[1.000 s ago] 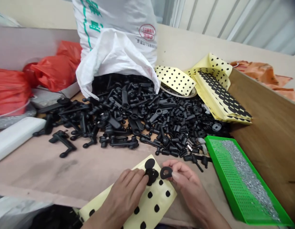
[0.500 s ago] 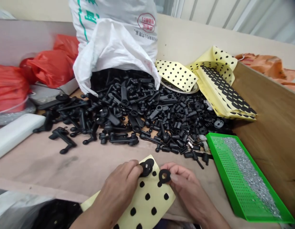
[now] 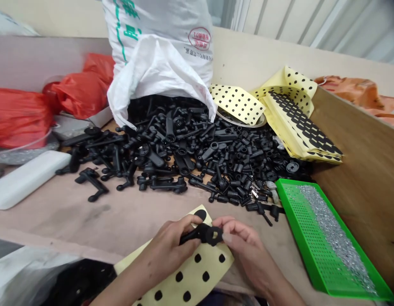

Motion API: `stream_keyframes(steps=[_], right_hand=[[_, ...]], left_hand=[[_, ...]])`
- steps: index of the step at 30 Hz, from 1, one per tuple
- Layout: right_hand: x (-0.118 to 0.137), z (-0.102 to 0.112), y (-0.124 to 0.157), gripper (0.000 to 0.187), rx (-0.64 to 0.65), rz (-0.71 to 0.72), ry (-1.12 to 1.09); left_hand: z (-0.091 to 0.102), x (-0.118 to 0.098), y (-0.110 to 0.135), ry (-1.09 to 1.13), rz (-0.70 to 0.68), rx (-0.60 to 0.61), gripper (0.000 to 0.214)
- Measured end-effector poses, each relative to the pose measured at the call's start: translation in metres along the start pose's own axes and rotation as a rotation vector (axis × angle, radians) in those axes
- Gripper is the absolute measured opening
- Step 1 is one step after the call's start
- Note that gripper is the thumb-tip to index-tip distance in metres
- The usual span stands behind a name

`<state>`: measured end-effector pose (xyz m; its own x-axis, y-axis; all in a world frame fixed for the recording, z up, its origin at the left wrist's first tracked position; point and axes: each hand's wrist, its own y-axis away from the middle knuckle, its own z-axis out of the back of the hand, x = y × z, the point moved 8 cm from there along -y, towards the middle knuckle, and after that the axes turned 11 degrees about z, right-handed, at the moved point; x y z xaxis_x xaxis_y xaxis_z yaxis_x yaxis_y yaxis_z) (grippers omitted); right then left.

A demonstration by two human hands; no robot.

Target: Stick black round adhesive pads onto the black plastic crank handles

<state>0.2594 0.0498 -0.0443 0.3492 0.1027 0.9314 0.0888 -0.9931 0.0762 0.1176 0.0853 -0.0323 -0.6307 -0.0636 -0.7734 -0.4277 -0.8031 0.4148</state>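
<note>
My left hand (image 3: 166, 244) is closed around a black plastic crank handle (image 3: 194, 233), its round end pointing to the right. Between the thumb and fingers of my right hand (image 3: 248, 246) is a thin black ring-shaped pad (image 3: 210, 236). The ring lies against or just over the handle's round end; whether it is stuck there I cannot tell. Beneath both hands is a yellow backing sheet (image 3: 193, 277) with black dots, and one larger black disc (image 3: 201, 214) sits near its top corner. My fingers cover part of the handle.
Black handles and small plastic parts (image 3: 171, 148) spill from a white woven sack (image 3: 165, 63). A green tray (image 3: 311, 259) of small metal pieces stands at right, below more dotted yellow sheets (image 3: 299, 127). Red bags (image 3: 78, 93) and a white block (image 3: 31, 178) are at left.
The handle has turned in my left hand, so its arm now shows. My right hand has brought the ring leftward onto or over the handle's round end.
</note>
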Motion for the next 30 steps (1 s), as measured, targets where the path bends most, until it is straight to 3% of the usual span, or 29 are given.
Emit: stream_keyframes(steps=[6, 23, 30], right_hand=[[0.004, 0.001, -0.001, 0.018, 0.01, 0.007, 0.098], [0.002, -0.001, -0.005, 0.023, -0.027, 0.021, 0.202], [0.006, -0.003, -0.006, 0.024, -0.001, 0.041, 0.248]], left_hand=[[-0.008, -0.007, 0.0, 0.195, 0.041, 0.077, 0.042], [-0.001, -0.011, 0.006, 0.084, 0.005, -0.016, 0.048], [-0.002, -0.003, 0.007, 0.12, 0.018, -0.057, 0.038]])
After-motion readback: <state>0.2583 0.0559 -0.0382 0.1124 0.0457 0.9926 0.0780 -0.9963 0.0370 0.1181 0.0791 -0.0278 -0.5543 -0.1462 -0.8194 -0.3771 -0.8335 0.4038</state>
